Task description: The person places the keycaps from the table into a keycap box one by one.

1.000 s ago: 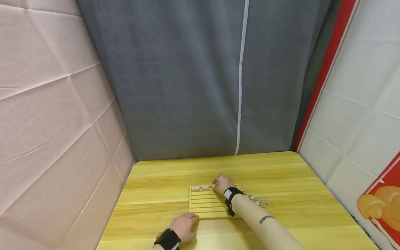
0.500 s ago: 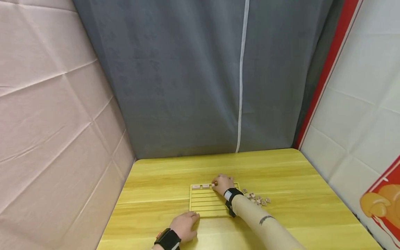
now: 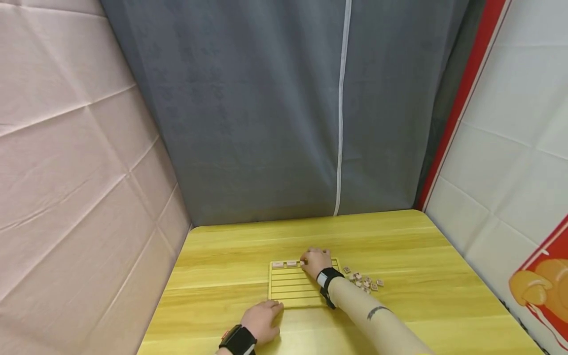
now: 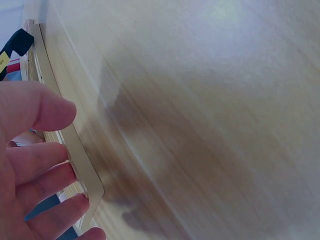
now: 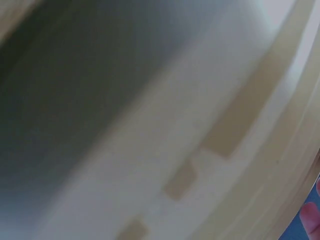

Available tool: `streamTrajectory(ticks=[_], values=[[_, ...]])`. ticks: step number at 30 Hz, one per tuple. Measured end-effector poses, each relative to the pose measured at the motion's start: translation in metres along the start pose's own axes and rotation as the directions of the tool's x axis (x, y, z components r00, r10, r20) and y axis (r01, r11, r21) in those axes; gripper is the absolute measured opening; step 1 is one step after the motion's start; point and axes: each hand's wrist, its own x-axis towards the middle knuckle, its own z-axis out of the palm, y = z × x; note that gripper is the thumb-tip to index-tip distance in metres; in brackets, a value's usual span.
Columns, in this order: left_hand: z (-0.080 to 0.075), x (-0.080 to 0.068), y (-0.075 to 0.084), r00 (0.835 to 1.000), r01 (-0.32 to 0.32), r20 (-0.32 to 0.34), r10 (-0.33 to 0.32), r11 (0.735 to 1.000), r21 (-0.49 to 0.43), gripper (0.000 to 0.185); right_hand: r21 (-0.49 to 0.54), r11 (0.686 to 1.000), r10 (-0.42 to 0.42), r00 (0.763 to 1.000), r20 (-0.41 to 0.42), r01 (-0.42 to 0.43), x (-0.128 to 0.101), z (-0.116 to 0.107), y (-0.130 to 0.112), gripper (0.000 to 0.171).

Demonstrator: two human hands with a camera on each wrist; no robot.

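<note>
A yellow slatted board (image 3: 290, 288) lies flat on the table. Two pale blocks (image 3: 277, 265) sit in its far row, left of my right hand (image 3: 316, 261). That hand pinches a small pale tile (image 3: 302, 263) at the same row; its fingers hide part of it. My left hand (image 3: 263, 321) rests at the board's near left corner. In the left wrist view its loosely extended fingers (image 4: 47, 180) touch the board's edge (image 4: 82, 160). Only a blurred close-up of a pale surface and some fingertips (image 5: 311, 220) show in the right wrist view.
Several small loose tiles (image 3: 367, 282) lie scattered right of the board, beside my right forearm. The wooden table (image 3: 213, 276) ends at a grey curtain (image 3: 266, 123) behind. Cloth walls (image 3: 80, 197) flank it on both sides.
Both hands stay at nearly the same places on the board, the right still pinching the tile at the far row. The head view has shifted slightly.
</note>
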Motion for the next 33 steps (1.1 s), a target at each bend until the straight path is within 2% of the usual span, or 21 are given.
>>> streamTrajectory(ticks=[10,15,19,22,26,33], values=[[0.0,0.006,0.004,0.999,-0.037,0.015,0.037,0.999,-0.009,0.052,-0.017,1.0,0.025,1.0,0.003,-0.025,-0.008,-0.007,0.009,0.006],[0.002,0.009,0.003,0.999,-0.051,0.017,0.051,0.999,-0.012,0.053,-0.001,0.999,0.037,0.998,0.043,-0.037,-0.008,-0.012,0.015,0.014],[0.004,0.01,-0.002,0.999,-0.049,0.004,0.049,0.999,-0.02,0.053,0.045,0.998,0.049,0.994,0.099,-0.053,-0.002,-0.029,0.028,0.022],[0.004,0.007,-0.008,0.999,-0.04,-0.008,0.04,0.999,-0.022,0.052,0.086,0.993,0.066,0.981,0.183,-0.083,0.005,-0.046,0.041,0.021],[0.004,0.006,-0.015,0.999,-0.029,-0.015,0.028,0.999,-0.023,0.051,0.117,0.982,0.108,0.952,0.287,-0.147,0.01,-0.064,0.066,0.017],[0.001,0.009,-0.024,1.0,0.006,-0.02,-0.006,1.0,-0.02,0.051,0.11,0.983,0.099,0.922,0.375,-0.15,0.008,-0.073,0.097,0.017]])
